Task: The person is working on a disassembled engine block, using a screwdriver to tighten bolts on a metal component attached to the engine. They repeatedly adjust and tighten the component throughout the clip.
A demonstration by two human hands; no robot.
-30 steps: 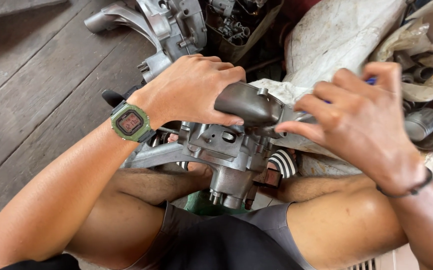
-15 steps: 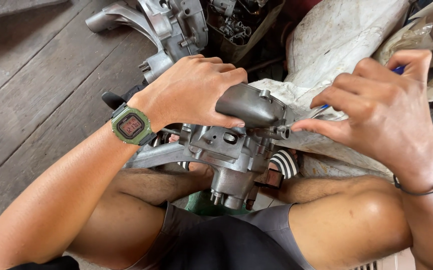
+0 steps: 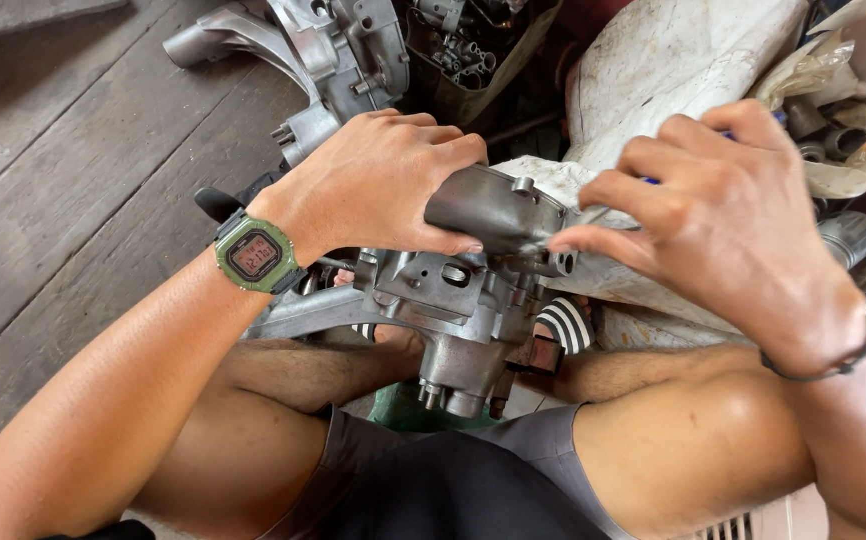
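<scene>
While seated cross-legged above a plank floor, a person steadies a grey metal engine casing that rests between the knees, over the lap. Seen from the head camera, the left hand arches over the casing's rounded top, wrist bent and knuckles up, its fingers clamped around the housing with the thumb pressed under its near edge. A green digital watch sits on that wrist. The right hand reaches in from the right, wrist raised, its fingers pinched tight on a thin metal tool whose tip meets the casing's upper right corner. A dark cord bracelet circles the right wrist. More bare metal engine parts lie beyond on the floor.
</scene>
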